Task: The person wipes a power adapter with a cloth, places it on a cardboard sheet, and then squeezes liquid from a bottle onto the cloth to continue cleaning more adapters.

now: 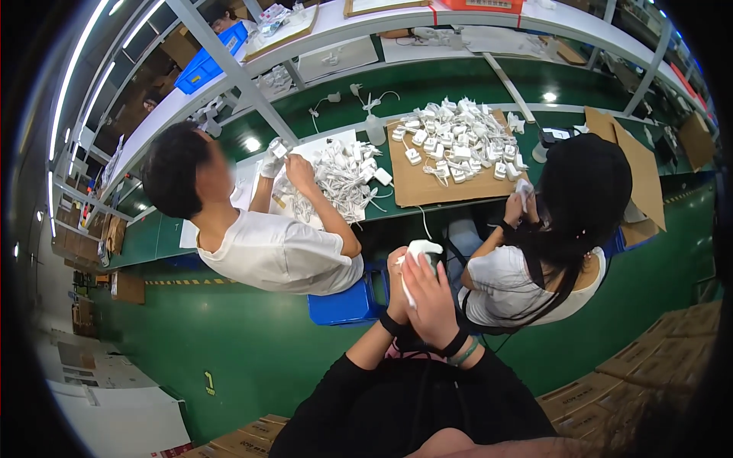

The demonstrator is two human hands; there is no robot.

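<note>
Between the fingers of the left hand [396,288] and the right hand [433,304], which are clamped on it together, sits a white piece [422,246], mostly hidden by the grip. Beyond the fingers, on the green worktop [156,238], a cardboard sheet [412,192] carries heaped white chargers [458,145]; ahead and leftward lie tangled white cables [340,183]. Well past the fingers, a red bin [482,5] bears a pale printed label. Behind them to the right, brown cartons [611,389] show dark lettering; behind leftward, a yellow mark [209,383] is on the floor.
</note>
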